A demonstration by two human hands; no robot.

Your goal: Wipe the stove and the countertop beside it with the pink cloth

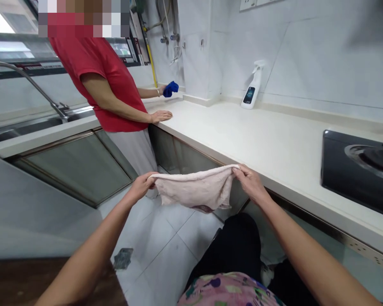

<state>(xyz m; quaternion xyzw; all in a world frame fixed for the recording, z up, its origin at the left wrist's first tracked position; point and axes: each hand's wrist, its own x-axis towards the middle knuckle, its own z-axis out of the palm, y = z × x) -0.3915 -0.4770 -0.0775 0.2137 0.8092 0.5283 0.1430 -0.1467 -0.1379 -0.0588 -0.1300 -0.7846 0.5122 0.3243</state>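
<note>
the left hand [139, 187] and the right hand [250, 183] are both narrow, each pinching a top corner of a pale pink towel [194, 190]. the towel hangs spread between them above the tile floor [161, 238], apart from the table [230, 127]. the step in hand seems to be holding it open, and any next move calls for keeping both pinches, because only the hands carry it. farther on, a co-worker [95, 80], dressed in red, rests a hand [161, 116] on the table and holds a blue cloth [170, 89]. a white spray bottle [252, 85] and a black gas hob [357, 170] stand on the table.
</note>
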